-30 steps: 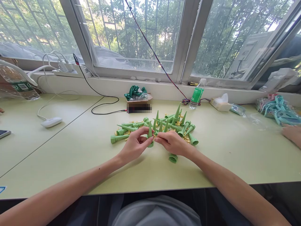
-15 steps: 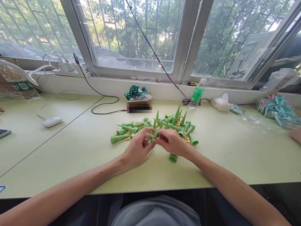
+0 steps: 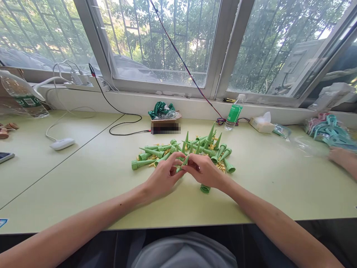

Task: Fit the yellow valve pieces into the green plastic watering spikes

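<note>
Between my two hands is a green plant watering spike (image 3: 185,161), tilted with its tip up and to the right. My left hand (image 3: 163,172) is closed round its lower part, fingers curled. At the upper part, my right hand (image 3: 205,169) pinches it with thumb and forefinger; the fingertips partly hide it. Just beyond lies a heap of similar green spikes (image 3: 209,137), some upright and some on their sides, with small yellow fittings (image 3: 221,166) among them. Below my right hand, a green ribbed cap or spike end (image 3: 205,189) shows its open end.
At the back stand a small cardboard box (image 3: 166,121), a green-labelled bottle (image 3: 233,113) and a tissue box (image 3: 261,124). A white mouse-like device (image 3: 62,143) lies left. On the right, another person's hand (image 3: 341,156) is near teal clips (image 3: 331,130).
My hands stay on the spike with only a slight shift. The other person's hand has come further in from the right, and another person's fingers now show at the far left.
</note>
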### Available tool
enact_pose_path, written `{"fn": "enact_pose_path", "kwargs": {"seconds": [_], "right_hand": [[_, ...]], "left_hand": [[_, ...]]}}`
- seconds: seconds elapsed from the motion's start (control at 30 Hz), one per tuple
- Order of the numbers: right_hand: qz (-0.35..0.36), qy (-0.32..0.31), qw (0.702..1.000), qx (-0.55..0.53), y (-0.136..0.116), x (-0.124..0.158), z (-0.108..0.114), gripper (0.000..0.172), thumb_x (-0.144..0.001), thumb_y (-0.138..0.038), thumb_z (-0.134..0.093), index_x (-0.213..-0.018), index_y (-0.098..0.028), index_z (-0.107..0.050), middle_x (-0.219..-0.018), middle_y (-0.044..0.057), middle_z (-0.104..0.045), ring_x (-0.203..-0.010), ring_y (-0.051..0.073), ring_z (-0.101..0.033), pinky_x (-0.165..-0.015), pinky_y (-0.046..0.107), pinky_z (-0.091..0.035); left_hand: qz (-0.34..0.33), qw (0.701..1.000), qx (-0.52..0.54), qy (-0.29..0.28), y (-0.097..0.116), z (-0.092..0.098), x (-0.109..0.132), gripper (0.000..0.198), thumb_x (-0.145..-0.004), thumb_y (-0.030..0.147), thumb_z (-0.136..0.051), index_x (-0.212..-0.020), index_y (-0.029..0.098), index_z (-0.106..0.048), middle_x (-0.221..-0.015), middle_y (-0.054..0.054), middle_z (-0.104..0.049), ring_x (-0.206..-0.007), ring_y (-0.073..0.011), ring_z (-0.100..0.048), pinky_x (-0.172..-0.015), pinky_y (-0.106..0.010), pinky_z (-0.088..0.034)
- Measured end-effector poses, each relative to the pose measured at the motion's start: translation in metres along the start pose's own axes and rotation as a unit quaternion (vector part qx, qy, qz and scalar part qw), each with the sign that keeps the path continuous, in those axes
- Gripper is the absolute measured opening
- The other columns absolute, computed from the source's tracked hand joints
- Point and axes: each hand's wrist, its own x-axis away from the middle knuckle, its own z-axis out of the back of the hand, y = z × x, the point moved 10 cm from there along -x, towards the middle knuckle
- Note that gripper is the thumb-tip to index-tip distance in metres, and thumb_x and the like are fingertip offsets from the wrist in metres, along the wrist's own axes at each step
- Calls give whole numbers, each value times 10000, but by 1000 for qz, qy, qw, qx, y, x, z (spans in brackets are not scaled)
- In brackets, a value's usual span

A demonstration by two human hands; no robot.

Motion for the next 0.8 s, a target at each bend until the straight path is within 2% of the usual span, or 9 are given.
{"fn": "enact_pose_path", "kwargs": {"seconds": [0.17, 0.3, 0.37, 0.43, 0.5, 0.57, 0.67, 0.8], "right_hand": [[28, 32, 999, -4, -9, 1, 5, 238, -958, -265, -543, -753, -209, -439, -639, -34, -491, -557, 104, -411, -552, 230, -349], [43, 69, 997, -17, -14, 2, 13, 125, -949, -243, -551, -834, -199, -526, -645, -34, -516, -541, 101, -433, -546, 229, -382], [41, 83, 995, -21, -14, 2, 17, 85, -947, -237, -548, -871, -200, -548, -652, -30, -530, -538, 102, -447, -540, 229, -396], [44, 102, 994, -22, -15, 2, 21, 63, -942, -232, -550, -887, -201, -558, -658, -25, -542, -541, 104, -465, -534, 228, -406], [52, 126, 990, -23, -16, 2, 26, 52, -937, -226, -554, -893, -200, -564, -661, -23, -548, -541, 104, -477, -527, 227, -414], [55, 145, 988, -21, -16, 2, 31, 57, -935, -224, -553, -887, -198, -568, -660, -22, -548, -539, 104, -480, -519, 224, -417], [44, 165, 985, -6, -11, 2, 38, 89, -938, -225, -542, -858, -197, -572, -656, -21, -555, -542, 103, -489, -515, 219, -418], [11, 211, 977, 19, 4, 3, 51, 92, -946, -245, -546, -884, -194, -591, -695, -8, -617, -564, 109, -554, -552, 224, -463]], "left_hand": [[-11, 1000, -21, 18, 6, 4, 1, 245, -891, 227, -556, -1132, 215, -516, -600, 94, -509, -428, -61, -358, -471, -186, -305], [-23, 998, -29, 47, 11, 11, 2, 158, -898, 243, -585, -1047, 209, -543, -506, 124, -372, -419, -64, -348, -475, -183, -306], [-29, 997, -30, 62, 12, 14, 2, 124, -904, 247, -595, -1012, 206, -549, -531, 117, -387, -422, -56, -353, -474, -180, -314], [-40, 996, -31, 76, 14, 17, 3, 107, -906, 235, -598, -999, 202, -558, -623, 92, -465, -430, -39, -375, -477, -178, -338], [-59, 993, -30, 96, 16, 21, 3, 112, -905, 220, -602, -1007, 199, -562, -798, 46, -556, -445, -18, -408, -486, -180, -371], [-82, 989, -22, 121, 19, 26, 4, 131, -903, 207, -604, -1025, 198, -556, -976, -2, -582, -465, -5, -443, -490, -184, -398], [-98, 986, -16, 134, 19, 30, 5, 104, -911, 197, -598, -1005, 199, -553, -977, 2, -567, -458, -1, -440, -473, -180, -391], [-99, 986, -27, 133, 18, 29, 5, 48, -915, 185, -592, -945, 193, -555, -878, 24, -567, -468, -11, -450, -482, -176, -386]]}}
